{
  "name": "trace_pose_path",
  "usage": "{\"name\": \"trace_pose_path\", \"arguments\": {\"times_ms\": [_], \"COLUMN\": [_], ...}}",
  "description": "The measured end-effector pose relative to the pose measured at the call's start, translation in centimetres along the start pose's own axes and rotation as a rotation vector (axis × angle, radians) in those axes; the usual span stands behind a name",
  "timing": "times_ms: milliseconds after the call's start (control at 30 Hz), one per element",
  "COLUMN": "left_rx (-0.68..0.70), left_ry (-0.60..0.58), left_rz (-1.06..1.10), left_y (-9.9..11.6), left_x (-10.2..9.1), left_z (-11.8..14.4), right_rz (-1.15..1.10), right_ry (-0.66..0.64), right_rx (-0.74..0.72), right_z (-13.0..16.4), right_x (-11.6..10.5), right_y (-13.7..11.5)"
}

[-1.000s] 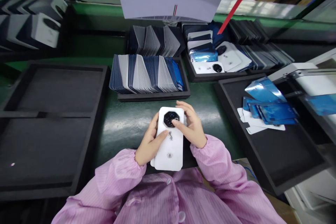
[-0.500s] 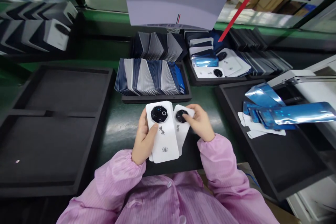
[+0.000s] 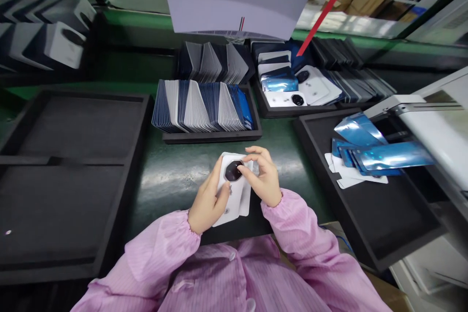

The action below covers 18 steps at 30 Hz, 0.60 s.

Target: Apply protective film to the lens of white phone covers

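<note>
Your right hand (image 3: 265, 180) is coming back inward, and the white panels (image 3: 224, 217) are overlapping more closely than half a second ago, when they were fanning apart. Your left hand (image 3: 208, 202) is gripping them by their left side, its thumb lying across the front one. Your right thumb is touching the black disc (image 3: 233, 171), index finger curling just above; whether that hand is pinching anything, you are not showing clearly. They are sitting over the tabletop (image 3: 168, 170), before your body, while blue films (image 3: 391, 158) are lying in the right tray (image 3: 395, 229).
</note>
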<state>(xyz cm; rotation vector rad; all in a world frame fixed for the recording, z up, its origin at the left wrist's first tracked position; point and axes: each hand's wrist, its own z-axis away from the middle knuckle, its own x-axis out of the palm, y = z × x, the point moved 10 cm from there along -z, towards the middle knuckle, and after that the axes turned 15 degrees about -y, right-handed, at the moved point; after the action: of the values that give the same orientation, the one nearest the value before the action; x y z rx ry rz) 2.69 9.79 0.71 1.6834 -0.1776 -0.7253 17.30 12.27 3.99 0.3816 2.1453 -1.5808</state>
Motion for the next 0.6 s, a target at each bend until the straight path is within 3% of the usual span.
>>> {"name": "trace_pose_path", "arguments": {"times_ms": [167, 367, 600], "left_rx": [0.066, 0.060, 0.097], "left_ry": [-0.005, 0.028, 0.027], "left_rz": [-0.140, -0.145, -0.208], "left_y": [0.7, 0.8, 1.2], "left_x": [0.2, -0.2, 0.0], "left_z": [0.0, 0.0, 0.1], "right_rz": [-0.188, -0.084, -0.199], "right_ry": [-0.082, -0.004, -0.062], "right_rx": [0.094, 0.062, 0.140], "right_z": [-0.2, 0.1, -0.1], "right_x": [0.6, -0.2, 0.2], "right_y": [1.8, 0.8, 2.3]}}
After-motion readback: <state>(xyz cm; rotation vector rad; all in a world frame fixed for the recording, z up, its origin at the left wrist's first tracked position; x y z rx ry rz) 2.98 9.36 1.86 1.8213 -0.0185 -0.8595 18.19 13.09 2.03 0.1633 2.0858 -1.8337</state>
